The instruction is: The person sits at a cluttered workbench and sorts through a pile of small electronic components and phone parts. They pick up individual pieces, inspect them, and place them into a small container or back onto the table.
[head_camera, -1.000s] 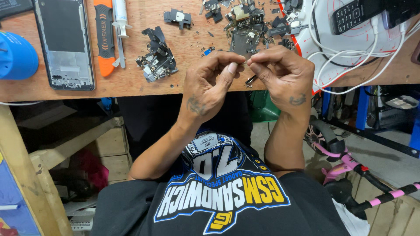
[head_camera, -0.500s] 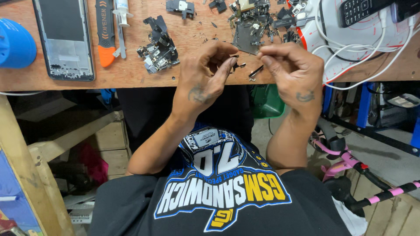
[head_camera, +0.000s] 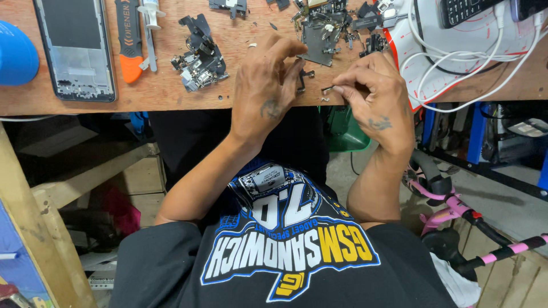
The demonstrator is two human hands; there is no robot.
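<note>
Both my hands hover over the front edge of a wooden bench (head_camera: 171,97). My left hand (head_camera: 265,85) is curled, its fingertips pinching a small dark bracket (head_camera: 304,75). My right hand (head_camera: 377,97) sits just to its right, with thumb and forefinger closed on a tiny metal strip (head_camera: 327,88). The two pieces are a short gap apart. Just beyond my fingers lies a grey metal plate (head_camera: 317,40) amid several loose phone parts.
A stripped phone frame (head_camera: 74,48), an orange-and-black opening tool (head_camera: 128,40), a syringe (head_camera: 149,20) and a heap of dismantled parts (head_camera: 197,63) lie at left. A blue round object (head_camera: 17,54) sits far left. White cables (head_camera: 456,63) and a keypad phone (head_camera: 462,11) are at right.
My hands have separated and dropped toward the bench edge. The piece they held together between the fingertips is now two parts, one in each hand.
</note>
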